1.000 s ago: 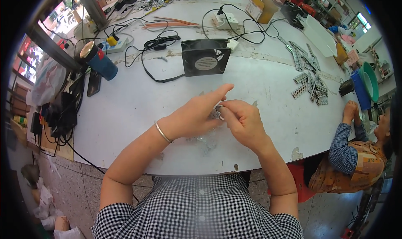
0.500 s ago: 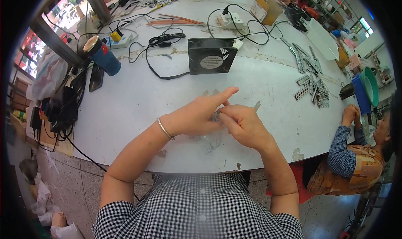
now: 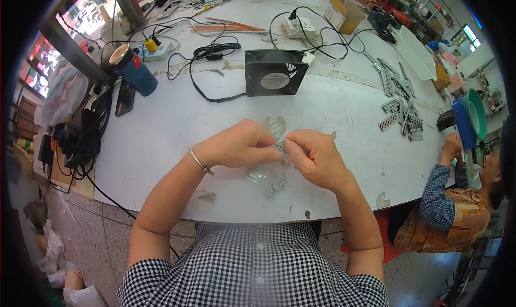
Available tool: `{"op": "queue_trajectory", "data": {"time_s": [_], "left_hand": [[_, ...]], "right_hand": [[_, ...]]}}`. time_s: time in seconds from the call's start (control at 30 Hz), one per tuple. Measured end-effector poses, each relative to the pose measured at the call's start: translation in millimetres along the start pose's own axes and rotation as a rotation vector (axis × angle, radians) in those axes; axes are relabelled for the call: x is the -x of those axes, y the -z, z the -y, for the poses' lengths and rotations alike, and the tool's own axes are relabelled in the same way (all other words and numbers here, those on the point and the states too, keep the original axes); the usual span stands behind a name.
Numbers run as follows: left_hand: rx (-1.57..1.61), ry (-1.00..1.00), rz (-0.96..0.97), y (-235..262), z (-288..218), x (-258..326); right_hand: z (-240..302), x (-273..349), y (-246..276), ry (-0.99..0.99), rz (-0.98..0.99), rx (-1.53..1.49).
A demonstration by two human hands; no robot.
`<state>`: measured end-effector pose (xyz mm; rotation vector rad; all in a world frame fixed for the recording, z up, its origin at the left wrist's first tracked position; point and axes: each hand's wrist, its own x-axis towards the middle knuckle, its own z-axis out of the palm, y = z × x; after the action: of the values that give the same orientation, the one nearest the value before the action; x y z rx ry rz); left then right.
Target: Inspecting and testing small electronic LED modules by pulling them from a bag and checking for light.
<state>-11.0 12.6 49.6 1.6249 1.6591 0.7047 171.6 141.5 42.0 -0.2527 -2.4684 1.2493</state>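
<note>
My left hand [image 3: 235, 145], with a bangle at its wrist, has thumb and fingers brought together; what they hold, if anything, is hidden. Close against it, my right hand [image 3: 318, 157] pinches a small silvery metal piece [image 3: 283, 152], too small to name further. Below the fingers lies a clear plastic bag [image 3: 267, 179] that seems to hold tiny shiny bits. Just beyond my fingertips is a flat, greyish rounded piece [image 3: 274, 126] with cut-outs.
A black box fan [image 3: 275, 73] stands ahead. Left are a blue tumbler [image 3: 137, 73] and a phone [image 3: 124, 98]. Metal strips [image 3: 398, 92] lie in a pile at right. Cords and a white power strip [image 3: 299, 28] are farther back. A co-worker [image 3: 449, 205] sits at right.
My left hand has drawn back a little to the left, and its extended fingers have curled in. The bag and rounded piece show more now. My right hand keeps its pinch.
</note>
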Motion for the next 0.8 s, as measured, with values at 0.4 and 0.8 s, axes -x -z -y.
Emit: {"op": "queue_trajectory", "data": {"time_s": [0.4,0.8], "left_hand": [[0.247,-0.119,-0.118,-3,11,7],[-0.518,-0.411,-0.611,-25,17,6]], "right_hand": [[-5,-5,-5,-0.222,-0.087,-0.342],[7,-11,-12,-0.09,-0.164,-0.007]]}}
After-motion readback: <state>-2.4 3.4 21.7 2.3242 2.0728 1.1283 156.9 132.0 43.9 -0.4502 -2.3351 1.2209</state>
